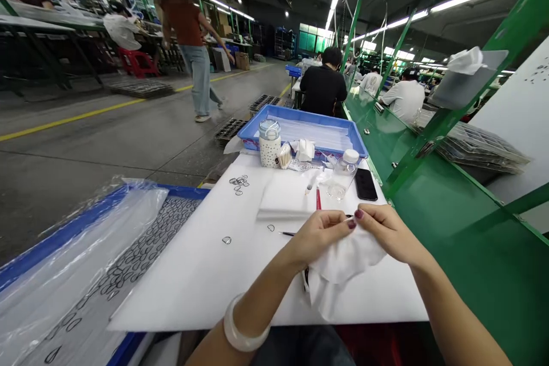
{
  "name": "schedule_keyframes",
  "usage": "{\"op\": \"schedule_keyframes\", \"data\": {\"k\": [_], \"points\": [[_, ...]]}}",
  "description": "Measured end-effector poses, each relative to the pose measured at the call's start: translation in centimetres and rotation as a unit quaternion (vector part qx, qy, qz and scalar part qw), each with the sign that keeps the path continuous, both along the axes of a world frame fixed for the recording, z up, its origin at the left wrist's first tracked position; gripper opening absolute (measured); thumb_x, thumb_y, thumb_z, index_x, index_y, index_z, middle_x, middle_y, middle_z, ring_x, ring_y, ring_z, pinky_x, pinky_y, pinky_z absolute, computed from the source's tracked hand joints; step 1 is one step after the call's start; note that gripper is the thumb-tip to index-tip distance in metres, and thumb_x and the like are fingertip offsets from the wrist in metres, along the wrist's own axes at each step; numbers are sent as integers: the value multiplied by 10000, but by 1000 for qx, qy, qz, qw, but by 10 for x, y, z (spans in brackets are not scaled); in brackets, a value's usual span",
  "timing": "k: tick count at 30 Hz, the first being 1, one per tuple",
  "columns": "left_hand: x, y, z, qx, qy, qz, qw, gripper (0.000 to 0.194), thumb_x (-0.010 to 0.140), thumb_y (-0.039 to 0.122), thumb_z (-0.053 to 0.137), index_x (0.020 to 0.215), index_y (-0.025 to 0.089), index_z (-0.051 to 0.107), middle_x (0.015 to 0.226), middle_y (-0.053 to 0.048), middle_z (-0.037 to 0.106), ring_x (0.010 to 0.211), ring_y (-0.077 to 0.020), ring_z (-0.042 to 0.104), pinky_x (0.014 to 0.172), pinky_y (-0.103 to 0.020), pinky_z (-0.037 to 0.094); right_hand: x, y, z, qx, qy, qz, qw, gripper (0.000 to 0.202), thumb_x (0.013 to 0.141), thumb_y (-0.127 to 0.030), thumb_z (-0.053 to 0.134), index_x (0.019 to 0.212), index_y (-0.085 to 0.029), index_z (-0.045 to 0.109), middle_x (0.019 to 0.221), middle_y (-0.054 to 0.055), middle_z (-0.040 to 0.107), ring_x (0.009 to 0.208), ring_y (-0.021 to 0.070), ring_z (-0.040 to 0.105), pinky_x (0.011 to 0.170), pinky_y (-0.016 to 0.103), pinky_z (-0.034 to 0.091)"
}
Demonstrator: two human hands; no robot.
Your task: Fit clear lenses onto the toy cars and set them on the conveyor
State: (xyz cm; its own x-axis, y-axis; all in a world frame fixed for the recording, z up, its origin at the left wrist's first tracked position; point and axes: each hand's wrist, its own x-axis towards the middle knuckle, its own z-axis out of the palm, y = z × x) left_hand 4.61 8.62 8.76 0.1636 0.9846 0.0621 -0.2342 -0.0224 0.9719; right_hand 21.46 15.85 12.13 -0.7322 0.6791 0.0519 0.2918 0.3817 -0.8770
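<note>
My left hand [319, 237] and my right hand [388, 231] meet over the near right part of the white work surface [201, 291]. Both pinch a thin white cloth [343, 263] that drapes down from the fingertips. Whether a small part sits inside the pinch cannot be made out. Partly hidden by my left hand, a thin dark tool [286, 233] lies on the surface. Left of it are a small black loop-shaped piece [270, 228] and another loop [226, 240]. Farther off is a little pile of such loops [240, 182].
Behind my hands are folded white sheets [283, 197], red tweezers [318, 199], a clear bottle [345, 168], a phone [366, 185], a dotted jar [270, 146] and a blue tray [309, 114]. A blue-edged tray of loops [146, 240] stands left; a green post [454, 97] rises right.
</note>
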Motion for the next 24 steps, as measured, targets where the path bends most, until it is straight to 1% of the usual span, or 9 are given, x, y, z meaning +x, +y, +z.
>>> {"op": "schedule_keyframes", "data": {"k": [2,6,10,13,16,18,21,22,24], "points": [[0,1,-5,-23,-52,29,998,524,730,565,783,638,174,448,625,39,421,571,-72,379,509,-190,301,5,3,-12,-98,50,-33,993,569,828,-684,646,619,-188,459,569,-51,357,511,79,286,460,231,216],[0,0,-13,-24,-90,56,994,523,727,518,805,679,177,412,643,54,390,602,-67,334,556,-192,283,2,-1,-43,-246,179,-96,948,552,671,-703,779,655,-181,598,582,-27,500,529,96,398,491,225,327],[3,0,-16,-19,-101,111,988,531,703,485,829,723,186,391,682,58,388,636,-69,345,586,-182,309,-8,-13,-64,-305,240,-108,915,454,678,-612,823,695,-188,663,622,-5,599,565,121,494,537,235,406],[-1,-6,-19,-32,-60,165,984,458,726,499,792,806,185,468,769,39,455,660,-75,398,594,-184,348,-11,-5,-60,-292,310,-156,891,415,714,-585,786,723,-188,667,634,18,637,588,165,563,587,282,468],[-13,-29,-27,-36,30,261,964,368,774,493,739,863,190,551,793,34,473,648,-75,424,564,-177,352,-14,25,-39,-160,399,-286,856,451,764,-632,698,680,-205,578,588,-6,577,531,151,532,540,285,449],[-27,-57,-36,-41,65,315,946,348,777,504,732,882,200,598,768,33,498,642,-81,445,568,-175,385,-21,54,-21,32,391,-336,856,466,854,-633,598,660,-222,493,554,-40,477,491,124,453,512,267,397],[-60,-118,-60,-66,82,446,889,375,749,558,739,906,226,663,801,14,617,660,-96,508,623,-182,464,-39,102,-4,350,221,-318,853,413,956,-572,451,737,-226,508,606,-23,469,558,144,444,571,287,384],[-75,-142,-71,-83,88,484,867,399,713,579,759,890,229,685,823,5,653,671,-105,536,643,-193,490,-44,116,-3,417,158,-293,846,387,961,-555,435,792,-223,540,671,5,523,612,162,478,607,302,400],[-105,-195,-95,-142,94,567,806,434,597,580,820,871,257,724,858,10,706,708,-138,604,660,-220,536,-52,138,-9,474,82,-240,843,358,935,-554,465,910,-216,581,847,74,607,735,211,545,675,340,438]]}}
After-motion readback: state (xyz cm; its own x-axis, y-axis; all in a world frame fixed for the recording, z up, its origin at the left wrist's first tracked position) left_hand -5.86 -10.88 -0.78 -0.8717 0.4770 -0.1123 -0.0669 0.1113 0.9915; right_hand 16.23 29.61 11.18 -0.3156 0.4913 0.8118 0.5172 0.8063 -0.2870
